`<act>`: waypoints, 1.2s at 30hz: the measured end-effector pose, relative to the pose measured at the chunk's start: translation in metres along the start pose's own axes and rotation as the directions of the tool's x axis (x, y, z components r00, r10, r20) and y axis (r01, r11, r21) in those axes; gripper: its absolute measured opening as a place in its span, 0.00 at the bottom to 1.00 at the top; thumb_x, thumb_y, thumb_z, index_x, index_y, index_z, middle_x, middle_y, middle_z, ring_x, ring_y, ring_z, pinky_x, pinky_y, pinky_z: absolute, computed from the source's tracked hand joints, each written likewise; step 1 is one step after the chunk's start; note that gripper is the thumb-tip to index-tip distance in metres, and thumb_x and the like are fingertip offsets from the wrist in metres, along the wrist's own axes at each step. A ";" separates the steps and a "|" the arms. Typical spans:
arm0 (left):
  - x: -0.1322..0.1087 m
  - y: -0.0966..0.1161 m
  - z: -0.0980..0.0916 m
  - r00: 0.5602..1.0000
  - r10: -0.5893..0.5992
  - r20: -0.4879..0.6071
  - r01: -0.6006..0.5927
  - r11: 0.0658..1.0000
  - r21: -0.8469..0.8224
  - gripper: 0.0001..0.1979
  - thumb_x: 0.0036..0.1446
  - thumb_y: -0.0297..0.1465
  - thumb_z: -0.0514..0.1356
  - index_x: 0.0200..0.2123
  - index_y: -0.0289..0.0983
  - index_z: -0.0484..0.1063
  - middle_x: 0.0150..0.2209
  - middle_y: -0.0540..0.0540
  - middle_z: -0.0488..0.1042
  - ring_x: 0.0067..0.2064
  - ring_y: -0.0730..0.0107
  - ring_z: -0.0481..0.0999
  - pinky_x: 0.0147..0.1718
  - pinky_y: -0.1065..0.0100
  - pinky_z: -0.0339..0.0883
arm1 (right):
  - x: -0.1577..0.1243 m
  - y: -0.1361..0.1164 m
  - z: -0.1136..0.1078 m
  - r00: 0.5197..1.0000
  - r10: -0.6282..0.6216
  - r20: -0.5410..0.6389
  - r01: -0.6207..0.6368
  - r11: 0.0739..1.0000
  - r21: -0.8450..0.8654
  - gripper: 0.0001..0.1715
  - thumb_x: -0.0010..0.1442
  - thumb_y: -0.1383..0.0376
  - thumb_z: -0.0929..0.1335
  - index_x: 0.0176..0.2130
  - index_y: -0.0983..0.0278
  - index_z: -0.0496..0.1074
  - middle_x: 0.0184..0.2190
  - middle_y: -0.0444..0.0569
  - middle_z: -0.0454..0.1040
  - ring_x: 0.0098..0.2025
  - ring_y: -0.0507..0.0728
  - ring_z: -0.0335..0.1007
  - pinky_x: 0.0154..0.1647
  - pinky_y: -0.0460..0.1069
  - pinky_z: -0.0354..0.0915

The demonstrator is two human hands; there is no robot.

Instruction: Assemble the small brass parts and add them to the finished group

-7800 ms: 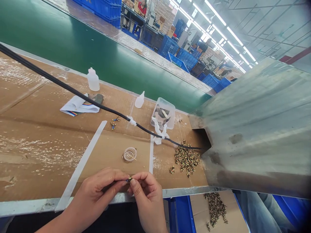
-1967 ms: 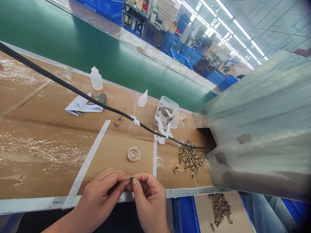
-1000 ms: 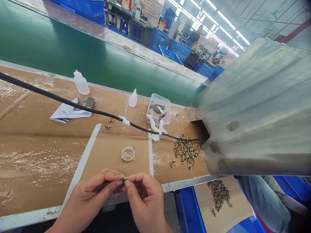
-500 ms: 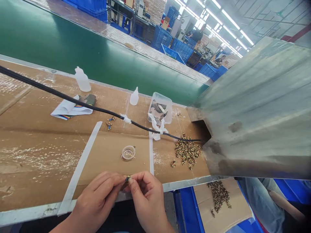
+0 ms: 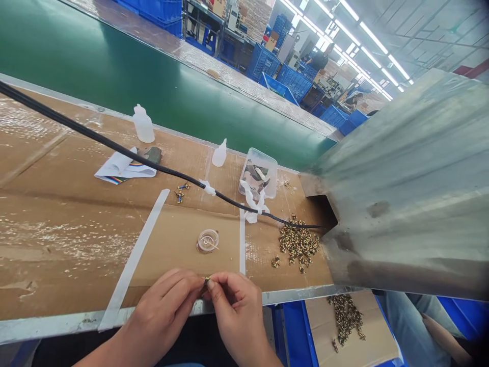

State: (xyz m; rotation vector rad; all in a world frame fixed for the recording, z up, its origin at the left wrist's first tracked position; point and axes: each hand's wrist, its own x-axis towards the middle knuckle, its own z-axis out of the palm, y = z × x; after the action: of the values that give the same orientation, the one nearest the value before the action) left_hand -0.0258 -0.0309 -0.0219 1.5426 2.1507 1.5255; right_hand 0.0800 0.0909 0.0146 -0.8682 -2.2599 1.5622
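Observation:
Between the fingertips of both hands, over the table's front edge, is a small dark and gold part [image 5: 207,281]. My left hand [image 5: 168,303] pinches it from the left, and my right hand [image 5: 237,306] pinches it from the right. The fingers cover most of the part, so its exact kind does not show. Just beyond the hands stands a small round clear dish [image 5: 208,240] with a thin stick in it. To the right lies a pile of small gold and dark parts [image 5: 299,240]. A few blue and gold pieces [image 5: 180,195] lie farther back on the left.
A black cable [image 5: 183,179] crosses above the cardboard-covered table. Behind it stand two white squeeze bottles [image 5: 143,125], [image 5: 219,154] and a clear plastic box [image 5: 270,189] with cloth inside. A metal panel [image 5: 401,204] rises at right; another person's leg [image 5: 410,326] shows below. Beyond runs a green belt [image 5: 171,97].
The view has shifted slightly, so the table things appear a little farther right. Both hands keep their pinch on the small part at the table edge.

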 end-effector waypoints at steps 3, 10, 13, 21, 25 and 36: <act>0.003 0.000 0.000 0.997 -0.073 -0.017 0.073 0.997 -0.024 0.08 0.65 0.25 0.54 0.39 0.41 0.72 0.33 0.51 0.76 0.36 0.73 0.76 0.38 0.76 0.70 | -0.002 0.005 0.005 0.999 0.013 -0.034 -0.011 0.998 0.057 0.12 0.63 0.62 0.66 0.33 0.64 0.76 0.28 0.49 0.77 0.31 0.57 0.74 0.32 0.48 0.67; 0.012 0.001 -0.003 0.986 -0.163 -0.040 0.161 0.986 -0.034 0.06 0.64 0.31 0.56 0.41 0.44 0.73 0.35 0.55 0.79 0.36 0.76 0.79 0.36 0.80 0.69 | 0.000 0.011 0.007 0.997 -0.028 -0.070 0.034 0.996 0.078 0.11 0.64 0.62 0.66 0.34 0.64 0.77 0.29 0.49 0.77 0.33 0.56 0.74 0.33 0.47 0.69; 0.012 0.003 -0.004 0.987 -0.160 -0.029 0.159 0.986 -0.049 0.06 0.64 0.30 0.55 0.39 0.44 0.72 0.34 0.56 0.78 0.35 0.77 0.78 0.35 0.81 0.69 | 0.000 0.010 0.006 0.992 -0.088 -0.091 0.089 0.996 0.010 0.10 0.63 0.63 0.66 0.35 0.63 0.77 0.30 0.49 0.77 0.33 0.56 0.74 0.32 0.46 0.69; 0.001 -0.002 0.000 0.993 -0.118 0.013 0.118 0.990 -0.071 0.06 0.66 0.28 0.54 0.41 0.43 0.71 0.35 0.54 0.75 0.38 0.76 0.75 0.40 0.78 0.67 | 0.003 0.004 -0.003 0.969 -0.244 -0.047 0.240 0.967 -0.081 0.10 0.63 0.69 0.66 0.35 0.61 0.78 0.29 0.46 0.76 0.32 0.53 0.72 0.32 0.45 0.65; -0.002 -0.004 0.001 0.995 -0.094 0.045 0.098 0.992 -0.082 0.08 0.66 0.26 0.54 0.43 0.43 0.69 0.38 0.53 0.75 0.41 0.76 0.74 0.44 0.77 0.65 | 0.003 0.003 -0.005 0.952 -0.307 0.003 0.306 0.949 -0.077 0.13 0.64 0.70 0.64 0.37 0.60 0.78 0.29 0.45 0.76 0.32 0.53 0.71 0.33 0.45 0.64; 0.002 -0.004 0.001 0.991 -0.127 0.042 0.131 0.985 -0.114 0.07 0.65 0.25 0.54 0.39 0.42 0.70 0.34 0.53 0.75 0.37 0.74 0.74 0.39 0.76 0.67 | 0.001 0.008 0.000 0.938 -0.348 -0.004 0.347 0.936 -0.065 0.14 0.64 0.72 0.64 0.40 0.60 0.78 0.30 0.47 0.76 0.33 0.52 0.72 0.33 0.45 0.66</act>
State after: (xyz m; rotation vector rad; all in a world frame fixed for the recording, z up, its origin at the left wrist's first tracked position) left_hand -0.0286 -0.0291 -0.0243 1.3558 2.0591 1.5412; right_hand 0.0812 0.0932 0.0074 -0.4565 -2.3069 1.3259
